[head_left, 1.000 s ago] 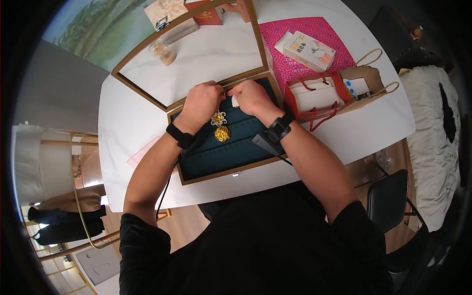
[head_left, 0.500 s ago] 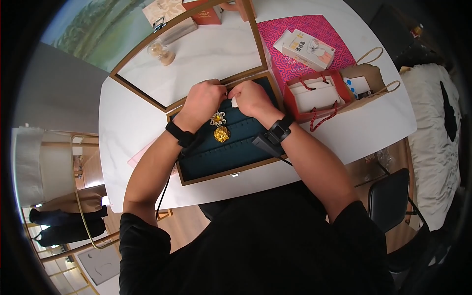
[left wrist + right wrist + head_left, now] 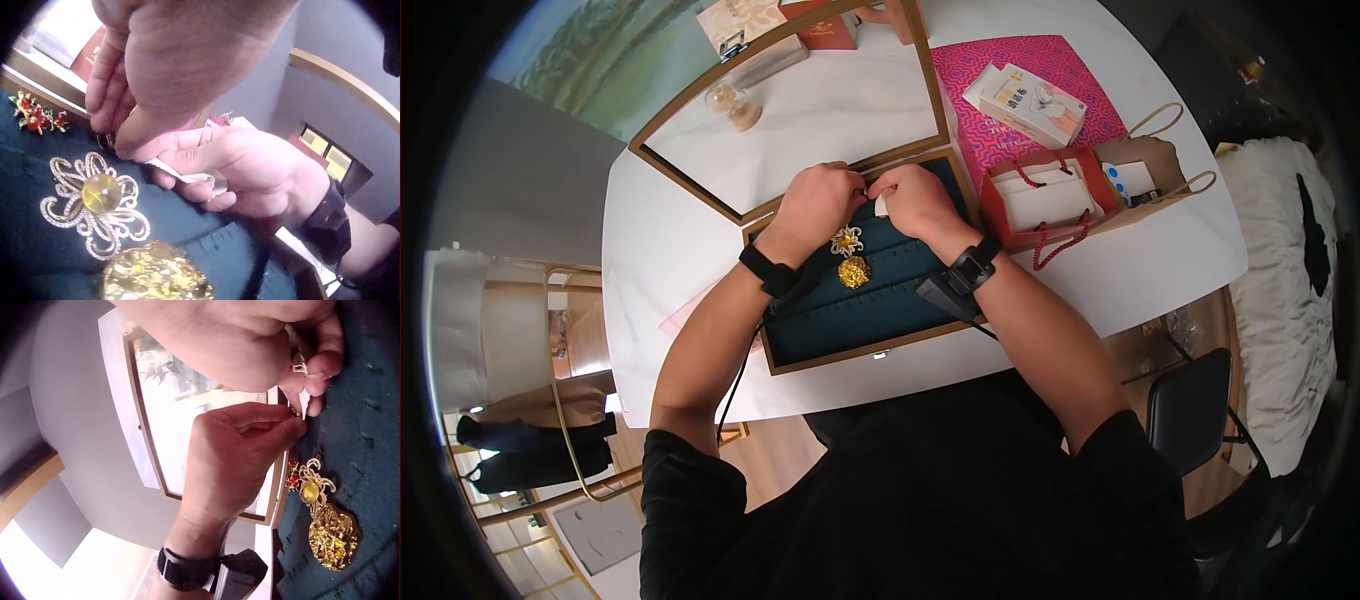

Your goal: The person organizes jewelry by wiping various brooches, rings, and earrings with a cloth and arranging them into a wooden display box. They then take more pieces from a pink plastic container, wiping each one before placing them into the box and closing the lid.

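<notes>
The left hand and right hand meet over the back of a dark green jewellery case. Between thumb and fingers, the left hand pinches a small gold piece, mostly hidden. A folded white cloth is gripped in the right hand, its edge against the left fingertips. Below the hands lie a silvery flower brooch with a yellow stone and a round, crumpled-looking gold ornament. Beside them, a red-and-gold brooch shows in the left wrist view.
The case's glass lid stands raised behind the hands. To the right are a red gift bag, a brown paper bag and a white box on a pink patterned sheet. A small glass jar shows through the lid.
The head view has shifted slightly. Both hands stay together at the same place over the case, with only small finger movements; the brooch and ornament have not moved.
</notes>
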Demonstrator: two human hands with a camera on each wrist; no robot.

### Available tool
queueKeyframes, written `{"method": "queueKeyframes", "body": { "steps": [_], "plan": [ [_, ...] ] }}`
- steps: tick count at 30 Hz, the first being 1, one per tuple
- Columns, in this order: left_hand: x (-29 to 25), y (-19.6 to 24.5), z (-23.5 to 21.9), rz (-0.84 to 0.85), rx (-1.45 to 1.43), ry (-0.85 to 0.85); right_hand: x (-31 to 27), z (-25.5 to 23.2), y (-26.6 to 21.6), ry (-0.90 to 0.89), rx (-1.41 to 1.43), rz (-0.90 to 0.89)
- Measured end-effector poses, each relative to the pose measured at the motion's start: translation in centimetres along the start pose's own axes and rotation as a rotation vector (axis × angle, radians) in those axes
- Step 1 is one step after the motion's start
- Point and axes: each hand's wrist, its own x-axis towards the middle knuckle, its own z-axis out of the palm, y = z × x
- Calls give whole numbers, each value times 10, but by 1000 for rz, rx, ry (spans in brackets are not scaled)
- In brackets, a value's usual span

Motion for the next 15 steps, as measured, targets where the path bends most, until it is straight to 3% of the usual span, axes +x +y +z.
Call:
{"method": "queueKeyframes", "body": {
  "steps": [15],
  "plan": [
    [-9, 3, -10, -98, -17, -9, -4, 0, 0, 32, 38, -3]
  ]
}}
